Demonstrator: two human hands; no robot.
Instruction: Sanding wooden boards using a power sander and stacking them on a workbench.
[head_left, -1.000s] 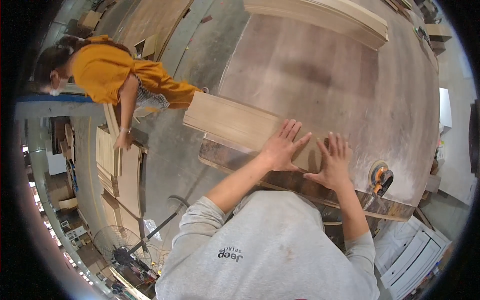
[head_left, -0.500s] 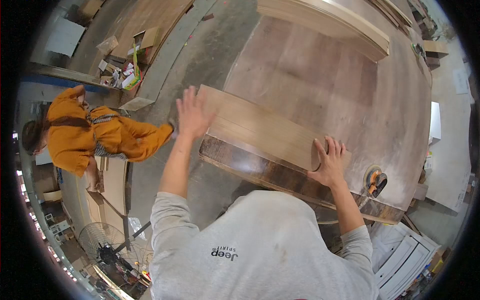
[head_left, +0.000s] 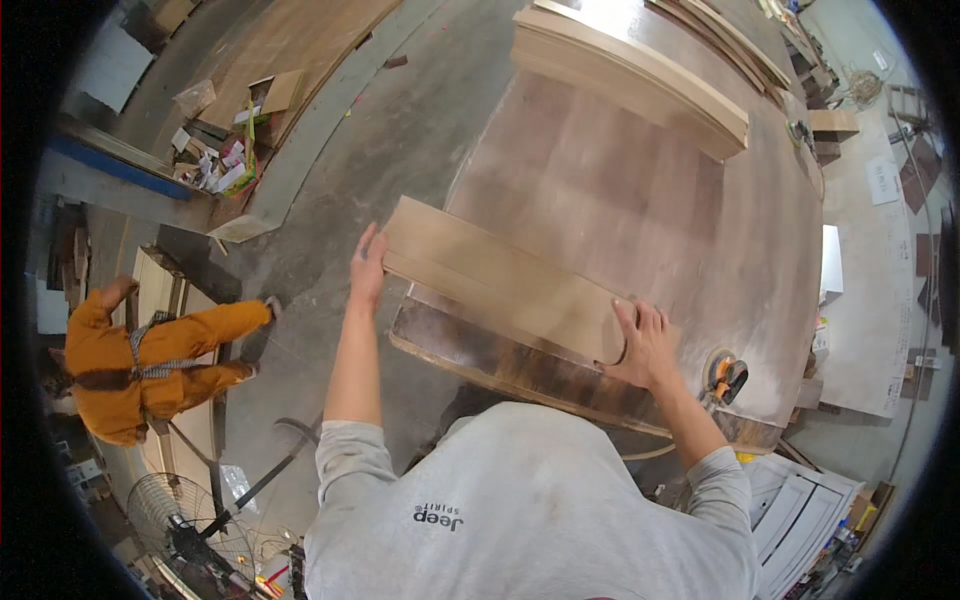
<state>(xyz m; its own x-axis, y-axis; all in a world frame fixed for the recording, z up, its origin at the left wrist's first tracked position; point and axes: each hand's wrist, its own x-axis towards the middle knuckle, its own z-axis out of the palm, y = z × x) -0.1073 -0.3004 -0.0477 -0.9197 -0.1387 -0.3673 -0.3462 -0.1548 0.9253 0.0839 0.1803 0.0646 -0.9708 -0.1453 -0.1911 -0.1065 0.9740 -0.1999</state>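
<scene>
At the left, the left hand meets the outer end of the long pale board; whether its fingers clamp that end or only press against it, I cannot tell. This end juts past the desk, so it probably wants support from below as well as a push from the side. The board lies along the near edge of the desk, slightly askew to it; even pressure at both ends should square it without scraping. Farther back stands a stack of boards, well apart. The right hand sits on the board's right end, thumb and fingers spread apart; a flat palm there would likely steady it best. Rightmost, the sander lies near, so sliding the board that way calls for care
</scene>
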